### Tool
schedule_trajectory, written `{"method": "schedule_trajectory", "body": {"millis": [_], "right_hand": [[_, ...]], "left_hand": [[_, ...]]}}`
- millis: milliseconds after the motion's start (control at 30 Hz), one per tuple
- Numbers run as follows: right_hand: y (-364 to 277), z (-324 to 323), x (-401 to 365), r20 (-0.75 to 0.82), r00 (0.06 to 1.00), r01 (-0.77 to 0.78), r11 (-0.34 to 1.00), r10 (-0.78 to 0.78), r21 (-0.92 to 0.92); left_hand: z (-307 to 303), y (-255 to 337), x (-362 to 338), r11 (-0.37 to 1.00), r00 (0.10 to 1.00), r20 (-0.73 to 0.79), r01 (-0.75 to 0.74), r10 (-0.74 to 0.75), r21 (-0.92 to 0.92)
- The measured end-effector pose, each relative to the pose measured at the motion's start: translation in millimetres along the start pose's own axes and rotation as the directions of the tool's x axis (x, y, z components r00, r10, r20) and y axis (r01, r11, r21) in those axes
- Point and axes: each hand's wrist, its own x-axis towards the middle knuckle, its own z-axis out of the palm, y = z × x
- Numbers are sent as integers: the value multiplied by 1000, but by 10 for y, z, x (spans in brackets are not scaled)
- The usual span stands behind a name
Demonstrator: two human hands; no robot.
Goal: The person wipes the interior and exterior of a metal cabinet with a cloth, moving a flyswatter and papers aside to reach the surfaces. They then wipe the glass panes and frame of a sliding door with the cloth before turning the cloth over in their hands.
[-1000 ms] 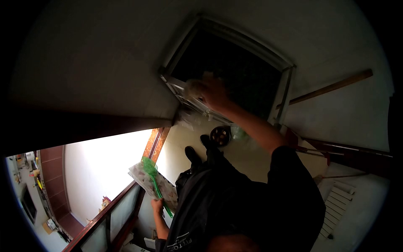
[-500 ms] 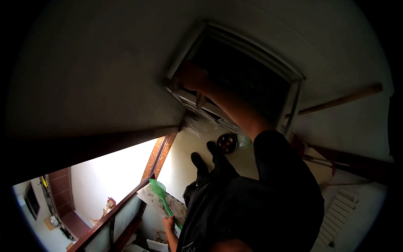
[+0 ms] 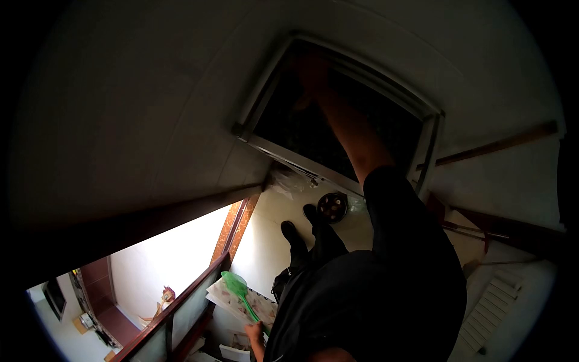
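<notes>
My left hand (image 3: 256, 330) is closed round the handle of a green fly swatter (image 3: 244, 294), low in the view. Behind the swatter is a pale patterned sheet (image 3: 221, 295); whether the hand holds it too is unclear. My right arm stretches up across a dark framed opening (image 3: 272, 118) in the shade. At its upper left part lies my right hand (image 3: 310, 75), so dim that its fingers and anything in them cannot be made out.
A round dark pan (image 3: 332, 207) with pale pieces stands on the floor by my feet, beside clear plastic (image 3: 357, 206). A wooden bar (image 3: 497, 145) is at the right, above a white slatted panel (image 3: 490, 308). A dark red railing (image 3: 175, 306) runs at lower left.
My right hand has moved from the frame's left corner up and to the right, over the dark opening. My left hand still holds the swatter; the whole view has shifted slightly.
</notes>
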Motion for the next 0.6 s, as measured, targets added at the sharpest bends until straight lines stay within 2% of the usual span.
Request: {"method": "schedule_trajectory", "body": {"millis": [33, 67, 100, 167, 200, 233, 300, 333, 400, 433, 500, 533, 600], "right_hand": [[42, -157, 71, 162, 985, -55, 999, 54, -2], [85, -284, 101, 320, 941, -109, 994, 108, -14], [101, -286, 71, 317, 941, -116, 993, 118, -25], [72, -292, -48, 101, 994, -37, 995, 28, 89], [70, -537, -111, 91, 990, 110, 994, -109, -11], [113, -740, -96, 93, 991, 99, 995, -97, -19], [252, -1101, -80, 342, 937, 66, 998, -70, 25], [382, -1134, -102, 337, 940, 57, 998, -58, 13], [719, -1132, -125, 577, 796, -179, 982, 180, -60], [834, -1232, -211, 573, 797, -182, 981, 190, -72], [1045, -1449, -358, 354, 932, -150, 971, 76, 186], [1087, -1642, -396, 350, 933, -153, 973, 83, 175], [1212, -2039, -419, 531, 833, -285, 943, 154, 173]], "left_hand": [[-25, -2, 3, 998, 999, -1, -49, 49, -39], [-37, -93, 99, 999, 998, 44, -41, 41, 8], [-65, -122, 147, 999, 997, 51, -52, 51, 13], [-114, -156, 210, 995, 992, 123, 22, -34, 99], [-119, -71, 173, 994, 992, 126, 13, -26, 108], [-119, 61, 99, 987, 994, 88, 54, -69, 154], [-141, 88, 13, 976, 994, 49, 83, -94, 204], [-153, 58, 38, 987, 998, 56, 33, -42, 159], [-164, 47, 52, 993, 997, 73, -31, 23, 114], [-172, 42, 56, 993, 996, 77, -56, 48, 100], [-174, 75, 52, 993, 993, 89, -86, 79, 82], [-190, 119, 30, 991, 991, 97, -105, 97, 80], [-208, 141, 67, 988, 985, 118, -136, 127, 72]]}}
